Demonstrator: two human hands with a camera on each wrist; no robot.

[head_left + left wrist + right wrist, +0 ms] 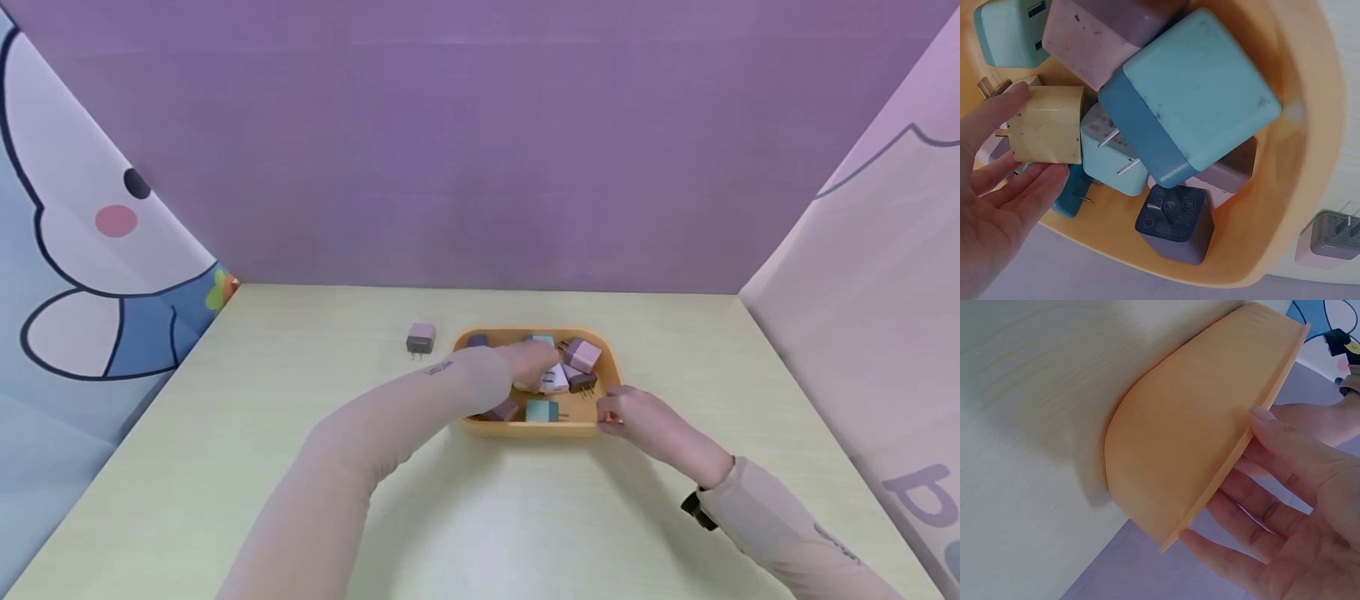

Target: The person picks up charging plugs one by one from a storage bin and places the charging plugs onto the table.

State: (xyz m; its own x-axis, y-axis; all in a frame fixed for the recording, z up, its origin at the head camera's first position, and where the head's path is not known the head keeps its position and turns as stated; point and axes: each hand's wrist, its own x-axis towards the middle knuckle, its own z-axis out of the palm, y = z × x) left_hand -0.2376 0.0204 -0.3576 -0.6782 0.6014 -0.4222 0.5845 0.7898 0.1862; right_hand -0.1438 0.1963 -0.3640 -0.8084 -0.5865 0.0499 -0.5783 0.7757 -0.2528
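Inside the orange tray, the left hand pinches a cream charger; the right hand holds the tray's rim. The charger is probably light, stiff and rather slippery, best gripped by its flat sides, clear of its prongs.

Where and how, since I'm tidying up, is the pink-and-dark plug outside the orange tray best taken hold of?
Pinch the pink-and-dark plug across its left and right sides, probably from above: its body is blocky, it lies apart from the orange tray, and its prongs point to the near side, so that grip should miss them.
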